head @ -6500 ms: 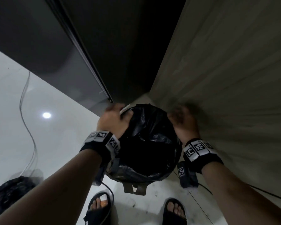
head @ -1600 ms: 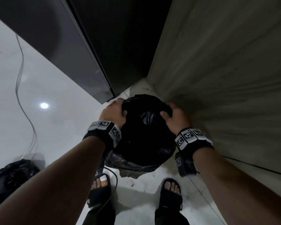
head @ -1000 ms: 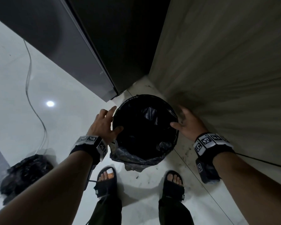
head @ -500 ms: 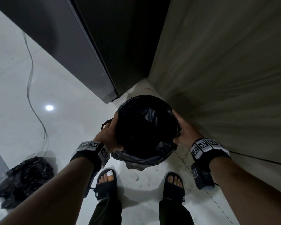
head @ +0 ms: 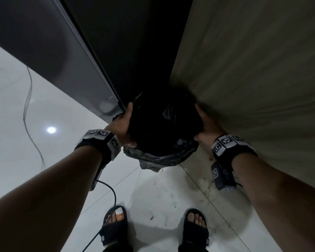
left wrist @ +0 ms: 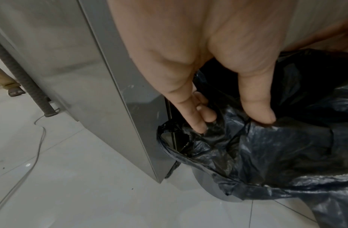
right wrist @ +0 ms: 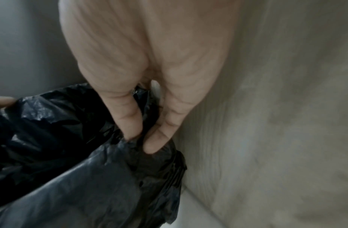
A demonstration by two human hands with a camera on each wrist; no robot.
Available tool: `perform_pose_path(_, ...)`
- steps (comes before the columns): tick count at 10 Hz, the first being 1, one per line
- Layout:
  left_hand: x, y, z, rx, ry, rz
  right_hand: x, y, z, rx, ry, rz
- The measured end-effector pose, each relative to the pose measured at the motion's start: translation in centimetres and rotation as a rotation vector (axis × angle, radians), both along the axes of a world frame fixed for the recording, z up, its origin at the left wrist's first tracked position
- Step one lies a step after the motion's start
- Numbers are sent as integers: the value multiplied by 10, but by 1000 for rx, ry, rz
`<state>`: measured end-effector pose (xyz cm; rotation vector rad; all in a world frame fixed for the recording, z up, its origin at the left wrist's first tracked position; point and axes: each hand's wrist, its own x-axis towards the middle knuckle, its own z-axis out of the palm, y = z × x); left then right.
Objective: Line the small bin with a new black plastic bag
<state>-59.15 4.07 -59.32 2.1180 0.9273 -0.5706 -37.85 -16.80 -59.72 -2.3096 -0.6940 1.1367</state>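
The small bin (left wrist: 208,184) stands on the floor in the corner, its grey wall showing only under the bag in the left wrist view. A black plastic bag (head: 164,128) lines it, with the edge folded over the rim (head: 162,159). My left hand (head: 126,122) grips the left rim through the plastic; in the left wrist view the left hand (left wrist: 231,123) has its thumb inside and its fingers (left wrist: 198,121) outside. My right hand (head: 203,124) holds the right rim, and the right wrist view shows the right hand (right wrist: 143,138) pinching bunched bag (right wrist: 81,169) plastic beside the wall.
A grey appliance (head: 62,60) rises to the left of the bin and a beige wall (head: 253,79) to its right, leaving a narrow dark gap. A thin cable (head: 28,106) trails over the white tiles. My sandalled feet (head: 115,226) stand behind the bin, near scattered crumbs (head: 205,186).
Both hands let go of the rim a second ago, then took hold of the bin's sides again. The bin has since moved away from me, deeper into the corner.
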Motion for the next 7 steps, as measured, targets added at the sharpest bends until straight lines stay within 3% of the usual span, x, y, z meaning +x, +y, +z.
perform_pose_path(1, 15, 9, -2, -5, 14, 37, 14, 12, -15, 53, -54, 2)
perform_pose_path(2, 24, 21, -3, 60, 48, -44, 19, 24, -15, 12, -103, 8)
perform_pose_path(5, 23, 22, 3, 118, 114, -65, 25, 21, -32, -73, -111, 15)
perform_pose_path(7, 23, 2, 69, 177, 41, 5, 2, 25, 63, -96, -205, -33)
